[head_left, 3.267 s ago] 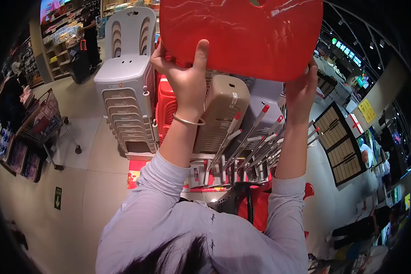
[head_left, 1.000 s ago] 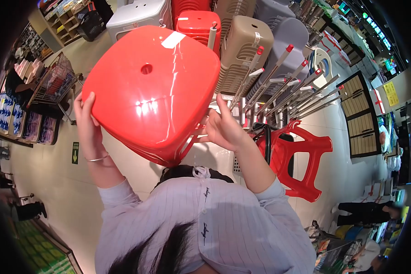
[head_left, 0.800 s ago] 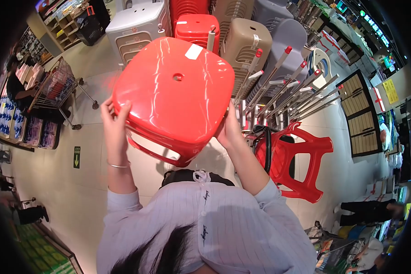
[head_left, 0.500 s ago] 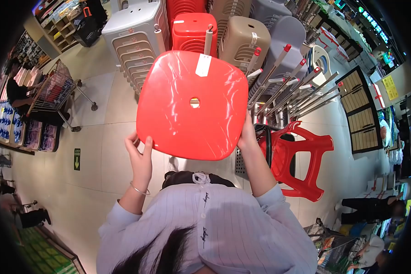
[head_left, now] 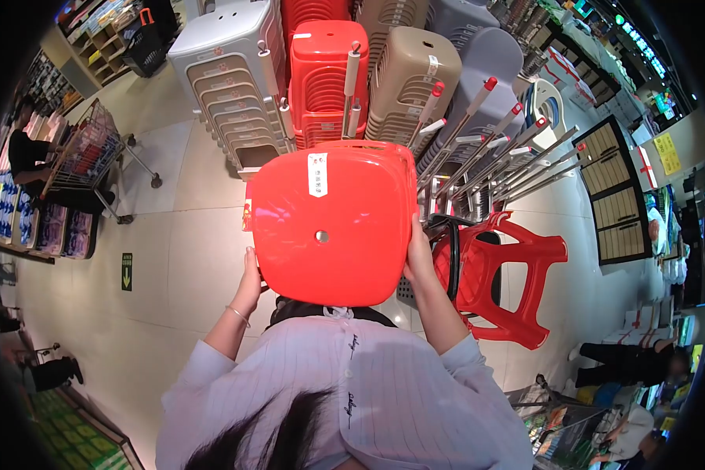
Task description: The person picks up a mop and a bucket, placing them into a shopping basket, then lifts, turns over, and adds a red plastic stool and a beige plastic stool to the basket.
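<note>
Red stool point(head_left: 337, 235): held between both hands, seat top facing up, white label point(head_left: 317, 174) on its far part.
Left hand point(head_left: 251, 283): closed on the seat's left edge, fingertips hidden beneath it.
Right hand point(head_left: 417, 262): clasped along the seat's right edge, fingers tucked under.
Second stool point(head_left: 517, 274): red, lying on its side just right of the right hand.
Stool stacks point(head_left: 325, 78): grey, red and beige, beyond the hands.
Shopping cart point(head_left: 86, 153): well apart, left of the left hand.

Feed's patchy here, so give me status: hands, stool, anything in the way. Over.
Both gripping: left hand and right hand on opposite sides of the red stool. Seat up, label on top. Close on the right, a tipped stool; stool stacks ahead.
</note>
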Action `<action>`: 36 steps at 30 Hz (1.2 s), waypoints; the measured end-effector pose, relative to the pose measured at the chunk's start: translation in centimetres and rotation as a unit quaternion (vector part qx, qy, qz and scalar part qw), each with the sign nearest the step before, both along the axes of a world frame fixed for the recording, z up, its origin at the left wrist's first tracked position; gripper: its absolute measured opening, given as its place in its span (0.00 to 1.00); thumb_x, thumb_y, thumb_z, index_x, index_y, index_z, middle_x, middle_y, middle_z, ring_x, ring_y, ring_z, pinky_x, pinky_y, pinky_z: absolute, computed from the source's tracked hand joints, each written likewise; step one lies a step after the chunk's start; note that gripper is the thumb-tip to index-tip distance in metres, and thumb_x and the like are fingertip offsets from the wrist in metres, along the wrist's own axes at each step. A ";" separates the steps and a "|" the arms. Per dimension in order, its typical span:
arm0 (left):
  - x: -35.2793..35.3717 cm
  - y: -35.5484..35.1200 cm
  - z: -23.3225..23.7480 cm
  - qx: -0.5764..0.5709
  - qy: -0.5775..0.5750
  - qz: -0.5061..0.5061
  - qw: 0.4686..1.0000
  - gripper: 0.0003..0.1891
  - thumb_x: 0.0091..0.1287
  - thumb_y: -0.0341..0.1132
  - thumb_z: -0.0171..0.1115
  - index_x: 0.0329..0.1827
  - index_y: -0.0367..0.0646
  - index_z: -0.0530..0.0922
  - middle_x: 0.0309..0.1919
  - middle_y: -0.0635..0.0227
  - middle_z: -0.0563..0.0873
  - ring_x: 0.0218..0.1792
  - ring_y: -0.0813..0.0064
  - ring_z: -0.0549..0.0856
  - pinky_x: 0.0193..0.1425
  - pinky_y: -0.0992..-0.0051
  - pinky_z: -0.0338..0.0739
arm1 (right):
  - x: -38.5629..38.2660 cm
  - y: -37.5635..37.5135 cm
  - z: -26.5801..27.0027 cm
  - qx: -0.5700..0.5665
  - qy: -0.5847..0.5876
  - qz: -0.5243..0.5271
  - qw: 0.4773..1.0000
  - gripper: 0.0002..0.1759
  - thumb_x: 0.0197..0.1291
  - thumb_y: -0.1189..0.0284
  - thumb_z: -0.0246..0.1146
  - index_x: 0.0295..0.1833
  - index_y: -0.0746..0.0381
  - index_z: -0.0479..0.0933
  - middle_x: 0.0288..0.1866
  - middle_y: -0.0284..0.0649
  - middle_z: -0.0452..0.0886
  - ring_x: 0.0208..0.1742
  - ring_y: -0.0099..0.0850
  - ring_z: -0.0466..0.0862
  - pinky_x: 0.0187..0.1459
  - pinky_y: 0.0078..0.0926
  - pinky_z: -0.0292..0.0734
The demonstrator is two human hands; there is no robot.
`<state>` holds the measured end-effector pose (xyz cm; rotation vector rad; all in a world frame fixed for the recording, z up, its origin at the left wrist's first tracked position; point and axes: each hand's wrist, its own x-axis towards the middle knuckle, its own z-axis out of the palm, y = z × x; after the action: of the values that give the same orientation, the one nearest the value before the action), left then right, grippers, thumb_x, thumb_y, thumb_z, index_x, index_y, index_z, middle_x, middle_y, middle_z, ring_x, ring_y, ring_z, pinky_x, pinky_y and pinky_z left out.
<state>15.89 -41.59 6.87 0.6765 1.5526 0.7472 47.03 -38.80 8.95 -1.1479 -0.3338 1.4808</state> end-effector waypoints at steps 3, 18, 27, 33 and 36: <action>-0.7 2.9 -1.0 0.009 0.017 -0.076 0.997 0.35 0.64 0.65 0.29 0.61 0.48 0.64 0.55 0.60 0.73 0.57 0.66 0.69 0.57 0.56 0.62 | 0.0 -0.8 0.3 0.012 -0.005 -0.012 1.000 0.27 0.65 0.55 0.46 0.57 0.67 0.67 0.52 0.42 0.75 0.51 0.30 0.76 0.52 0.28 0.72; 0.8 11.3 -1.6 -0.019 -0.416 0.025 0.909 0.25 0.68 0.51 0.43 0.54 0.37 0.71 0.50 0.60 0.79 0.49 0.68 0.79 0.55 0.70 0.73 | 2.7 -5.2 -5.1 0.055 -0.322 0.001 0.945 0.27 0.67 0.59 0.41 0.40 0.75 0.73 0.37 0.48 0.79 0.38 0.34 0.77 0.45 0.28 0.68; -1.1 8.8 -5.8 0.034 -0.489 0.039 0.871 0.28 0.66 0.54 0.44 0.60 0.39 0.66 0.54 0.57 0.75 0.54 0.64 0.76 0.58 0.66 0.71 | -0.6 -6.3 2.0 0.115 -0.453 0.071 0.881 0.18 0.64 0.66 0.48 0.30 0.70 0.72 0.22 0.44 0.76 0.26 0.35 0.76 0.37 0.29 0.66; -2.4 7.9 -6.2 0.014 -0.454 0.005 0.891 0.28 0.66 0.54 0.44 0.60 0.39 0.65 0.55 0.57 0.74 0.54 0.64 0.76 0.58 0.66 0.70 | -4.8 -5.4 6.8 0.229 -0.579 0.167 0.764 0.16 0.60 0.66 0.53 0.26 0.67 0.70 0.20 0.47 0.74 0.27 0.41 0.76 0.35 0.35 0.64; -2.8 7.4 -6.3 0.005 -0.434 -0.004 0.901 0.29 0.66 0.54 0.44 0.60 0.39 0.65 0.55 0.57 0.74 0.54 0.64 0.75 0.58 0.66 0.70 | -6.4 -5.2 7.2 0.258 -0.612 0.234 0.710 0.16 0.59 0.63 0.54 0.29 0.66 0.70 0.22 0.47 0.74 0.29 0.43 0.76 0.39 0.37 0.64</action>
<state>13.04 -34.17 0.61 0.2729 0.7205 0.8852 40.67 -44.03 16.15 -1.4656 -1.9470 0.6580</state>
